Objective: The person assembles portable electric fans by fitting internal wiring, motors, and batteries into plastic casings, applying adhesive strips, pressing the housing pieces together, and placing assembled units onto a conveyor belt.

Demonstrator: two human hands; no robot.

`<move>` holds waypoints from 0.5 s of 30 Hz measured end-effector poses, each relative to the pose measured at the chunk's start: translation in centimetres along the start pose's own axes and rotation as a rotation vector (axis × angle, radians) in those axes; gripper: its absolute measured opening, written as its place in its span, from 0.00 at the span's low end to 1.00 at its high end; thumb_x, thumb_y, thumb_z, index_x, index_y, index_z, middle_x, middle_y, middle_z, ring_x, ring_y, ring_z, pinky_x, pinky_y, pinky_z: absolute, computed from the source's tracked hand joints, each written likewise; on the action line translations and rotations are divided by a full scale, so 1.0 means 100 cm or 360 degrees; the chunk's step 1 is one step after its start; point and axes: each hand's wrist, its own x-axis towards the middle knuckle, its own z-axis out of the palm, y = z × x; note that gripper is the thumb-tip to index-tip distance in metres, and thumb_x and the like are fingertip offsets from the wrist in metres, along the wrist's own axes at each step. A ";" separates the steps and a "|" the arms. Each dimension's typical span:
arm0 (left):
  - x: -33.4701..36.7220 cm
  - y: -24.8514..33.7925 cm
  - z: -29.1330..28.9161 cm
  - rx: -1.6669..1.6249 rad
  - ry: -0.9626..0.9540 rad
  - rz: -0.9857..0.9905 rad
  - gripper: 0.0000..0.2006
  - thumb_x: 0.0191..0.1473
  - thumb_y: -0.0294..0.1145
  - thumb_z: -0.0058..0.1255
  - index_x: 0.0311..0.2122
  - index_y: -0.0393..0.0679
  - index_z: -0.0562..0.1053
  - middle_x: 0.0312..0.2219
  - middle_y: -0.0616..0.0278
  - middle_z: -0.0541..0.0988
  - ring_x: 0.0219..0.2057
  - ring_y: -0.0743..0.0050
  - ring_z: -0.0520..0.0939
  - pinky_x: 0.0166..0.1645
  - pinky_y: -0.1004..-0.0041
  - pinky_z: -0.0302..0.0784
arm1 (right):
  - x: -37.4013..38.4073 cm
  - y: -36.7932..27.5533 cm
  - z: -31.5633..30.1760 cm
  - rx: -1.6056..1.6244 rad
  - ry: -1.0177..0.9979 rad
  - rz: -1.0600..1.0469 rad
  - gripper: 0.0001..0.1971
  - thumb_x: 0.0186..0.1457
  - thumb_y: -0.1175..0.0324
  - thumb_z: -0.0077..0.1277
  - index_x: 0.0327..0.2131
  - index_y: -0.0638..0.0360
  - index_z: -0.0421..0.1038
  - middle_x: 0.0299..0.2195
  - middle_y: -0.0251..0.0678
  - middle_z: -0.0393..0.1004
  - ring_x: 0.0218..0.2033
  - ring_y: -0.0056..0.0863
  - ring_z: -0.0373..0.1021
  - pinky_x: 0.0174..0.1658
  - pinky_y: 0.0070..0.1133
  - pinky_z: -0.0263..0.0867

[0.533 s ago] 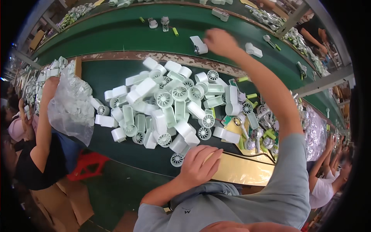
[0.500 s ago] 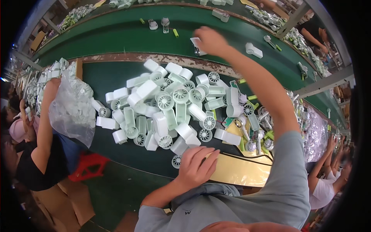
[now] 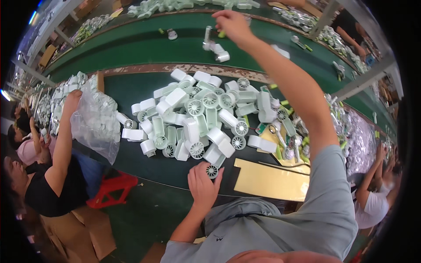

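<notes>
We had the heap of casings (image 3: 191,129) in the middle of our bench (image 3: 164,168), with the conveyor belt (image 3: 131,50) running behind it, past the ledge (image 3: 184,68). Small parts (image 3: 289,153) lay to the heap's right, and the sheet (image 3: 269,179) nearer us. A plastic bag (image 3: 94,136) was left of the heap. Our left hand (image 3: 204,184) sat around the nearest casing (image 3: 212,171); our right hand (image 3: 232,27) was over the belt.

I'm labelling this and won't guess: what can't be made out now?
In the head view:
- Whether the right hand holds the green cylinder, which it partly covers.
- Lowest cases in the pile: buried under others.
- Contents of the bag: blurred by cloudy plastic.
- Far pale heap: cut off by top edge.
</notes>
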 end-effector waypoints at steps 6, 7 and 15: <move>-0.011 0.003 -0.039 -0.0252 -0.0026 0.0089 0.18 0.44 0.27 0.62 0.42 0.37 0.73 0.34 0.50 0.76 0.31 0.51 0.79 0.37 0.62 0.77 | -0.161 -0.103 -0.128 0.0796 -0.0353 0.0163 0.12 0.57 0.75 0.49 0.45 0.65 0.72 0.32 0.35 0.74 0.34 0.23 0.74 0.36 0.23 0.75; -0.009 0.011 -0.047 -0.0504 -0.0009 0.0083 0.18 0.43 0.25 0.62 0.42 0.37 0.73 0.33 0.51 0.76 0.31 0.55 0.79 0.37 0.64 0.76 | -0.193 -0.115 -0.142 0.0714 -0.0401 0.0116 0.14 0.56 0.76 0.51 0.47 0.64 0.70 0.35 0.33 0.73 0.35 0.22 0.74 0.36 0.22 0.74; 0.016 0.018 -0.006 -0.2179 -0.0453 -0.0206 0.32 0.43 0.33 0.68 0.53 0.39 0.65 0.37 0.66 0.71 0.34 0.77 0.76 0.33 0.77 0.76 | -0.387 -0.097 -0.164 0.0038 -0.0761 0.0020 0.29 0.53 0.75 0.51 0.59 0.64 0.56 0.51 0.45 0.63 0.52 0.37 0.67 0.57 0.33 0.61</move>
